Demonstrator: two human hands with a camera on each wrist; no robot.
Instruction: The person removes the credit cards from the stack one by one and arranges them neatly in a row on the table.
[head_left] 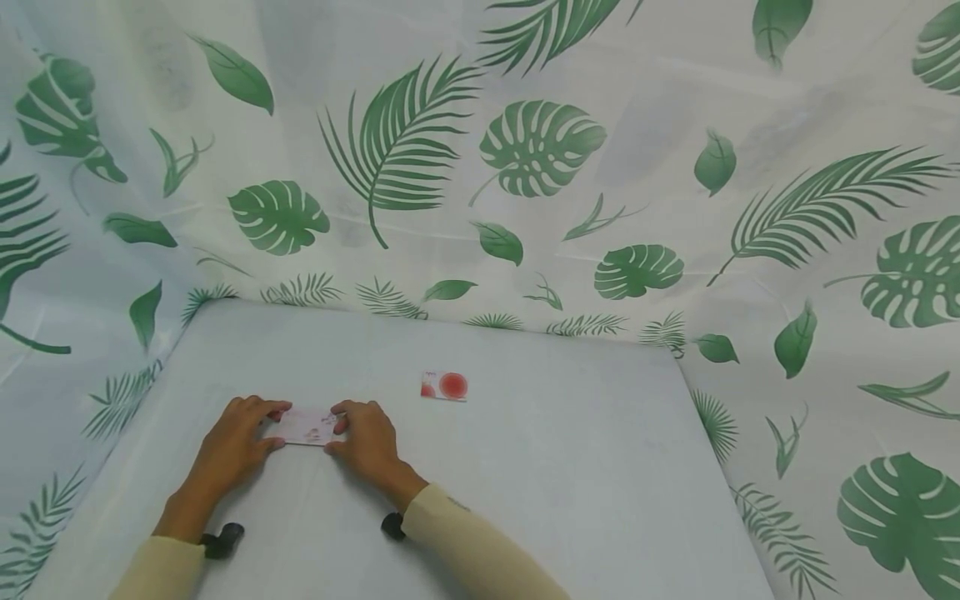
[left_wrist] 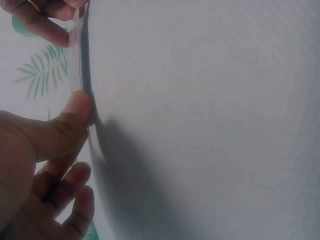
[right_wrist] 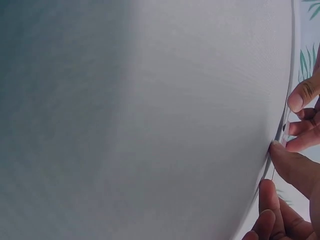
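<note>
Pink card [head_left: 307, 426], left of centre, on or just above the table [head_left: 562, 483].
Left hand [head_left: 236, 446], thumb and fingers nearly together, pinches one end; right hand [head_left: 367, 442] likewise the other; red card [head_left: 445, 386] lies apart, untouched. We judge this a positioning step; the next move calls for both ends kept level. We count two hands, two cards.

A red-circled card [head_left: 445, 386] lies on the white table [head_left: 570, 467], backed by green-leaf-printed sheeting [head_left: 652, 108].
</note>
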